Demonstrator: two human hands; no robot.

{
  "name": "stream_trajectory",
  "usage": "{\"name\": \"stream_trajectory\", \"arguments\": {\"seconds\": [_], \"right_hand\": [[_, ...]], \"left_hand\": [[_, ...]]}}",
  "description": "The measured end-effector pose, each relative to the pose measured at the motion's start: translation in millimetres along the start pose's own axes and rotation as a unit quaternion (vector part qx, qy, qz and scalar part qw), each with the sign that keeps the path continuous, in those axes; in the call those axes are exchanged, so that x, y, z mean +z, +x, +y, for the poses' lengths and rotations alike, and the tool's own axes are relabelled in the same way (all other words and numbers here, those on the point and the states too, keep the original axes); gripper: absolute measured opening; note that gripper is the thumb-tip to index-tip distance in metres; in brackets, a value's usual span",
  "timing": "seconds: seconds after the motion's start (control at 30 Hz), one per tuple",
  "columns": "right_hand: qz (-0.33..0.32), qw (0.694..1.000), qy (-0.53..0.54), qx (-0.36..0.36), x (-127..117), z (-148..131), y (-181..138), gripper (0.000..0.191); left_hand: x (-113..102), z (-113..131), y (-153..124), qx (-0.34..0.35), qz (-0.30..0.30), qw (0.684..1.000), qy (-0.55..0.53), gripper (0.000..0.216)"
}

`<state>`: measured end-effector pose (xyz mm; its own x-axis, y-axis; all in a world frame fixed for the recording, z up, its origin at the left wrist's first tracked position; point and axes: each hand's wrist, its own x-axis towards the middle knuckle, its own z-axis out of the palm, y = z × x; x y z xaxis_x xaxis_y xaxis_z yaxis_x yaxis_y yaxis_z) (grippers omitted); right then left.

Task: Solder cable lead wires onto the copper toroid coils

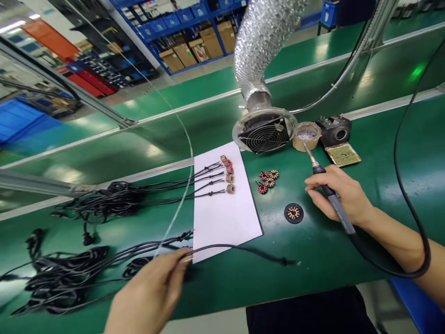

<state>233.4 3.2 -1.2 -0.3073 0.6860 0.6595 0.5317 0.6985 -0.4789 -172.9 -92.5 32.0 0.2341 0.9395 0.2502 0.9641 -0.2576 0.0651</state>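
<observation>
1. two hands were busy: the left hand (149,290), by the bench's near edge, had its fingertips pinched shut on a black wire (243,250) that ran off rightward, its long axis along that edge, knotted tip well right of the fingers.
2. right hand (339,195) was wrapped closed round a soldering iron (325,183), tip aimed up toward the far edge at a tape roll (306,135); this hand was closer to the wire's free end.
3. between them sat a lone coil (294,213) on a black disc, just left of the right hand.
4. white paper (225,218) carried wired coils (228,174); loose coils (267,180) lay beside it, fume fan (264,134) behind, wire bundles (69,273) at the left edge.
</observation>
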Motion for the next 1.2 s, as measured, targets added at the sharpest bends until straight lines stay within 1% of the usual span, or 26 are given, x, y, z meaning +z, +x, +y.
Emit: {"name": "stream_trajectory", "arguments": {"seconds": [0.03, 0.1, 0.2, 0.23, 0.3, 0.37, 0.43, 0.47, 0.53, 0.6, 0.63, 0.7, 0.77, 0.9, 0.97, 1.03, 1.13, 1.2], "right_hand": [[0.001, 1.000, 0.002, 0.001, 0.1, -0.5, 0.5, 0.035], [0.002, 1.000, 0.007, 0.003, 0.4, -1.4, 1.0, 0.033], [0.000, 1.000, 0.009, 0.007, 1.4, -1.2, 0.0, 0.033], [-0.002, 1.000, 0.010, 0.007, 1.9, -0.3, -0.8, 0.033], [-0.005, 1.000, 0.010, 0.005, 2.8, 2.3, -2.7, 0.034], [-0.008, 1.000, 0.009, 0.002, 2.9, 4.8, -4.2, 0.034], [-0.006, 1.000, 0.006, 0.002, 1.8, 5.2, -5.1, 0.034], [-0.004, 1.000, 0.008, 0.004, 0.8, 4.0, -5.4, 0.034], [-0.004, 0.999, 0.030, 0.022, -1.2, -1.6, -6.0, 0.034], [-0.022, 0.995, 0.080, 0.053, -2.1, -10.8, -6.9, 0.036], [-0.038, 0.991, 0.109, 0.069, -1.8, -15.9, -7.7, 0.038], [-0.067, 0.982, 0.154, 0.090, 0.7, -25.0, -9.5, 0.040], [-0.084, 0.976, 0.177, 0.096, 5.1, -31.1, -11.4, 0.040], [-0.090, 0.973, 0.190, 0.098, 12.3, -34.4, -13.0, 0.035], [-0.092, 0.972, 0.192, 0.103, 13.0, -35.0, -11.3, 0.033], [-0.094, 0.970, 0.195, 0.111, 12.5, -36.8, -7.1, 0.031], [-0.094, 0.969, 0.198, 0.114, 13.3, -41.2, 3.3, 0.027], [-0.097, 0.967, 0.199, 0.123, 16.7, -44.3, 10.3, 0.026]], "left_hand": [[5.3, 15.6, 4.4, 0.046, -0.004, 0.999, 0.002, 0.022], [14.7, 51.3, 13.6, 0.129, -0.024, 0.991, -0.028, 0.029], [29.6, 107.0, 27.3, 0.224, -0.090, 0.965, -0.107, 0.032], [36.1, 123.6, 31.7, 0.250, -0.108, 0.954, -0.123, 0.032], [50.3, 150.2, 40.4, 0.274, -0.133, 0.944, -0.125, 0.032], [61.8, 165.5, 49.2, 0.291, -0.153, 0.936, -0.127, 0.022], [65.7, 169.1, 58.1, 0.286, -0.179, 0.925, -0.176, 0.013], [64.5, 167.4, 62.7, 0.263, -0.194, 0.920, -0.218, 0.011], [58.2, 160.0, 71.9, 0.173, -0.217, 0.911, -0.306, 0.007], [51.7, 151.8, 80.1, 0.069, -0.233, 0.901, -0.359, 0.010], [49.9, 148.8, 83.3, 0.033, -0.238, 0.897, -0.371, 0.012], [49.9, 146.0, 87.4, -0.007, -0.242, 0.892, -0.381, 0.017], [52.6, 146.6, 88.8, -0.017, -0.239, 0.893, -0.380, 0.019], [54.0, 147.9, 91.0, -0.020, -0.228, 0.899, -0.372, 0.017], [51.5, 145.0, 95.2, -0.017, -0.229, 0.892, -0.389, 0.019], [49.1, 141.0, 101.1, 0.003, -0.212, 0.881, -0.423, 0.022], [49.3, 137.9, 108.1, 0.065, -0.163, 0.866, -0.468, 0.031], [52.6, 139.1, 108.5, 0.091, -0.156, 0.851, -0.493, 0.033]]}}
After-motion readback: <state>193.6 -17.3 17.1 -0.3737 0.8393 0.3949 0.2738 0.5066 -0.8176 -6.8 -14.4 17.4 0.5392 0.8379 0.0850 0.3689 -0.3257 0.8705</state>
